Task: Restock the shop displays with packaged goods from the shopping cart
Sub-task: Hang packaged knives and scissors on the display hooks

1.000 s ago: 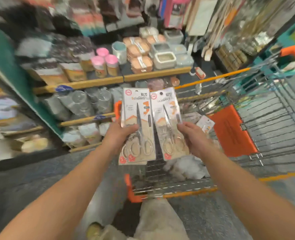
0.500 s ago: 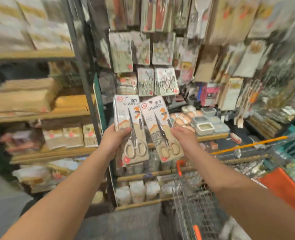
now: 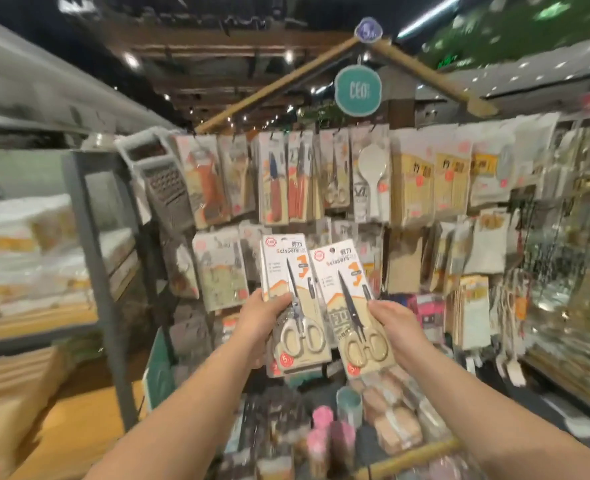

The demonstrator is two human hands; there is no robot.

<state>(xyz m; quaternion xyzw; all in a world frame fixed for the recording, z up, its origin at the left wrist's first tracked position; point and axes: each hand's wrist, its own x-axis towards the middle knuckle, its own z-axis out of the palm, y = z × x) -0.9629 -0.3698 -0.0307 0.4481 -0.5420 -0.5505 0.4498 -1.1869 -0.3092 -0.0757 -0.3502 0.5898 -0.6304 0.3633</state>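
Since a moment ago the cart and the lower shelves have dropped out of sight and the hanging rack now fills what I see, with both scissors packs raised in front of it. My left hand [image 3: 259,322] grips a small stack of scissors packs [image 3: 291,303] by its left edge, thumb across the front card, with the edges of other cards showing behind and below it. My right hand [image 3: 395,327] pinches a single scissors pack [image 3: 350,306] by its right edge, tilted slightly so its top leans left and overlaps the right edge of the stack. Both are held up before the pegboard display [image 3: 425,174], where carded kitchen tools hang in rows: a grater [image 3: 163,181] at the left, a white rice paddle [image 3: 373,174], and a hanging pack of scissors [image 3: 336,171] in the top row. A round teal sign [image 3: 357,90] hangs above the rack. Below my hands, pink-lidded jars [image 3: 321,431] stand on a shelf, blurred.
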